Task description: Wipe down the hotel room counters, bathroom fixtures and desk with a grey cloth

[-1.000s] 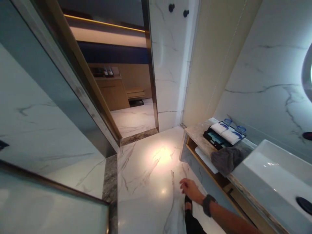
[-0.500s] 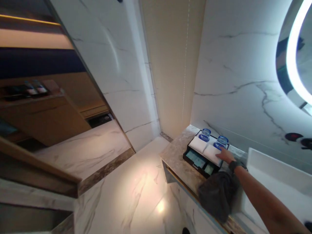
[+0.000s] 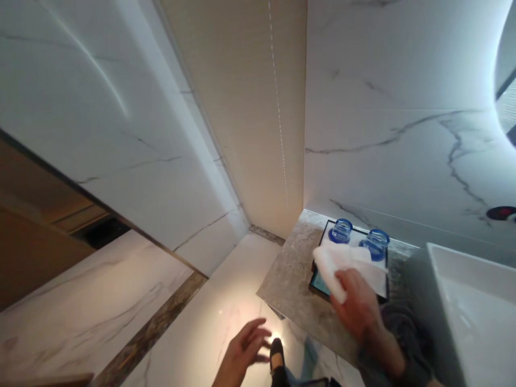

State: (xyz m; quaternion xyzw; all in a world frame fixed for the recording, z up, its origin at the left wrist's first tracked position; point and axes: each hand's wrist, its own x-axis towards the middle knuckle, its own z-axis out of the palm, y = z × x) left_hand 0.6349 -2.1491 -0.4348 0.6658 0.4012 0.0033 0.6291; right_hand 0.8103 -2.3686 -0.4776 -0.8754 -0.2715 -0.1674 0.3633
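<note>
My right hand [image 3: 358, 301] grips a folded white towel [image 3: 330, 260], tilted up over the black-edged tray [image 3: 388, 285] on the stone counter. More white cloth [image 3: 373, 275] lies on the tray behind my fingers; where one cloth ends and the other begins is hard to tell. Two blue-tinted glasses stand upside down at the tray's back, a left glass [image 3: 342, 231] and a right glass [image 3: 375, 244]. Low in the view, my left hand [image 3: 245, 349] hovers over the floor with fingers apart, holding nothing. Teal packets [image 3: 319, 282] show in the tray's front compartment.
A white basin [image 3: 471, 301] stands right of the tray. Dark grey cloth [image 3: 407, 328] lies between them, partly behind my right forearm. The counter [image 3: 282, 274] ends at a front edge above the marble floor [image 3: 209, 317]. My shoe [image 3: 276, 349] shows below.
My right hand has gone from touching the white towels to gripping one and raising it. My left hand has come into view. The camera has moved closer to the counter.
</note>
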